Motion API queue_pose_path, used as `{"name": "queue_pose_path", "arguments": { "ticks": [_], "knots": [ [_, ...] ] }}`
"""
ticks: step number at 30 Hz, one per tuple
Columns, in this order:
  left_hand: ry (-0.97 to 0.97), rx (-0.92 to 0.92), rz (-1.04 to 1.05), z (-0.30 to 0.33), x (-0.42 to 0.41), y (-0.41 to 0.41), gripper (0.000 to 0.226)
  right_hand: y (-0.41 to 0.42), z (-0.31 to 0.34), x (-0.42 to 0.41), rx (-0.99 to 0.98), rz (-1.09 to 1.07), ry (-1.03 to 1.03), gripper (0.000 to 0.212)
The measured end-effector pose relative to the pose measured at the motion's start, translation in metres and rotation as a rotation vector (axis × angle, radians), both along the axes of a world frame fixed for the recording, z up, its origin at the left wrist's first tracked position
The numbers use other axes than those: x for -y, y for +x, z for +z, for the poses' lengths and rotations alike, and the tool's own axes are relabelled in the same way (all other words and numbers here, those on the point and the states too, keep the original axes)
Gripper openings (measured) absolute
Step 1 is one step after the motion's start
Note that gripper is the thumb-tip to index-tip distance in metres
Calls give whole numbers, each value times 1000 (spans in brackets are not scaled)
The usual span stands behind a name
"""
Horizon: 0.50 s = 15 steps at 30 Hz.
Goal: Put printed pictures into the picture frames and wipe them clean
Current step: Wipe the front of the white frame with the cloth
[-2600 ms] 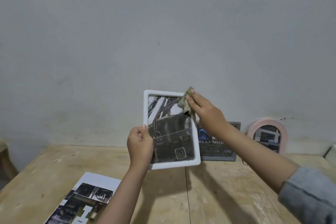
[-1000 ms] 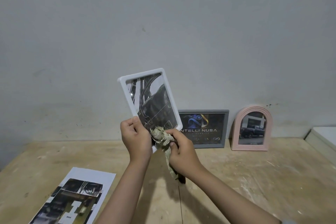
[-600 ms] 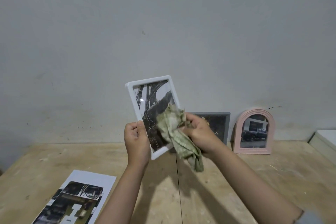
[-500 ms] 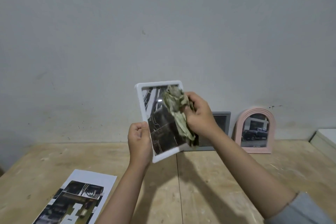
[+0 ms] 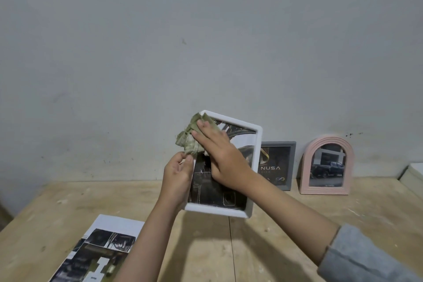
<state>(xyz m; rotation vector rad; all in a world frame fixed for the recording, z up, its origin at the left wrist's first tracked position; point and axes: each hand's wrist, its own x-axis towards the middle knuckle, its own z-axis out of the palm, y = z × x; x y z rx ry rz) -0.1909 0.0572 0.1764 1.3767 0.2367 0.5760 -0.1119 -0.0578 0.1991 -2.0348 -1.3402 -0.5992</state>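
Observation:
A white picture frame (image 5: 256, 167) with a black-and-white print inside is held up above the wooden table (image 5: 274, 236). My left hand (image 5: 177, 176) grips its left edge. My right hand (image 5: 219, 155) lies flat across the glass with straight fingers and presses a crumpled green cloth (image 5: 190, 138) onto the frame's top left corner. The hand hides the middle of the print.
A grey frame (image 5: 278, 165) with a dark logo print and a pink arched frame (image 5: 326, 166) with a truck picture lean on the wall at the back right. A printed sheet (image 5: 100, 249) lies at the front left. A pale box edge (image 5: 412, 176) shows far right.
The frame has turned to face me more squarely and dropped a little. My right hand moved the cloth from the frame's upper middle to its top left corner, fingers now flat.

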Motion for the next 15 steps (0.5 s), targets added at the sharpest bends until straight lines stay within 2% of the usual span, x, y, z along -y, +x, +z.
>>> {"name": "queue_pose_path", "arguments": {
  "ticks": [6,10,15],
  "knots": [
    [-284,-128,-76,-3,-7,4,22,-22,-39,-7,-308,48,62,82],
    [-516,-128,-156,-7,-9,-1,43,-29,-56,-3,-434,86,68,81],
    [-542,-203,-186,-21,-14,-2,59,-35,-69,8,-496,171,-3,80]
  ]
}}
